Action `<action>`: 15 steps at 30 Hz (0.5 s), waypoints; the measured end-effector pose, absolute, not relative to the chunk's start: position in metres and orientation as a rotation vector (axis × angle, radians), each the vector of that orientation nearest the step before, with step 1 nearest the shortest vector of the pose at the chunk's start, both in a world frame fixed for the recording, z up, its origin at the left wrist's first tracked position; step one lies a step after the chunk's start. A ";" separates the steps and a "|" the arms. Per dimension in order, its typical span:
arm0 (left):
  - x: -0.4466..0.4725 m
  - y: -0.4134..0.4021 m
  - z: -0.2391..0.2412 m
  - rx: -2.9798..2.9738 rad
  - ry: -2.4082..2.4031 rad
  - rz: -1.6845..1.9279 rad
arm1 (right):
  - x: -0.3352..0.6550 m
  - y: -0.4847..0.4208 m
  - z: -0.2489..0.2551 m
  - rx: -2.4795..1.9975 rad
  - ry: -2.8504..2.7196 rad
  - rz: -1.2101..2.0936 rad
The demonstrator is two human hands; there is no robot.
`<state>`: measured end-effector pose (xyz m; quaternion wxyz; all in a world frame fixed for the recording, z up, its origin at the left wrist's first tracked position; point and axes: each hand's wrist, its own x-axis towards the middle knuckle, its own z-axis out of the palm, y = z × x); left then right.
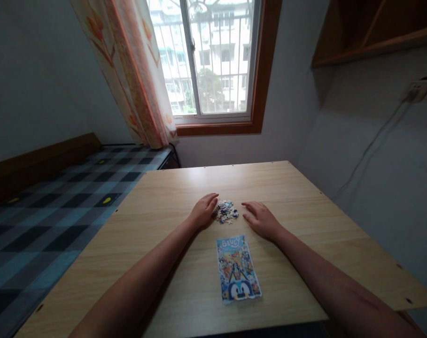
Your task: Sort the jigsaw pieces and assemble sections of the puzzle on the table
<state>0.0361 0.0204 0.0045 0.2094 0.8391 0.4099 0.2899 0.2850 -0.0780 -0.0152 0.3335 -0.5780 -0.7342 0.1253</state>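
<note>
A small heap of jigsaw puzzle pieces [227,211] lies on the wooden table [178,188], between my two hands. My left hand [204,210] rests at the heap's left side, fingers stretched out and close against the pieces. On the other side, my right hand [259,217] lies a little apart from the heap, with its fingers spread. Neither hand visibly holds anything. Nearer to me, a colourful picture sheet [237,268] marked "BLUEY" lies flat, showing many cartoon figures and a large blue dog face.
To the left stands a bed with a checked cover [82,202]. Behind the table are a window [220,61] and a flowered curtain [128,65]. A wooden shelf [375,47] hangs at upper right, and a cable [371,143] runs down the right wall.
</note>
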 end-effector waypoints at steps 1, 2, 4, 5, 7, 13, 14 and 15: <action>0.034 0.021 0.002 2.371 1.149 0.768 | 0.284 -0.078 -0.017 -1.535 -1.945 0.310; 0.034 0.021 0.000 2.410 1.154 0.729 | 0.283 -0.077 -0.019 -1.567 -1.971 0.297; 0.035 0.020 -0.002 2.476 1.165 0.662 | 0.281 -0.077 -0.021 -1.626 -2.024 0.290; 0.036 0.018 -0.001 2.504 1.173 0.648 | 0.280 -0.077 -0.021 -1.648 -2.050 0.296; 0.039 0.010 0.004 2.555 1.189 0.681 | 0.279 -0.076 -0.021 -1.679 -2.097 0.318; 0.045 -0.045 0.034 2.840 0.863 0.590 | 0.281 -0.058 -0.015 -1.700 -2.157 0.351; 0.047 -0.055 0.035 2.880 0.736 0.475 | 0.282 -0.055 -0.014 -1.693 -2.159 0.350; 0.049 -0.065 0.035 2.905 0.616 0.371 | 0.283 -0.052 -0.013 -1.682 -2.161 0.348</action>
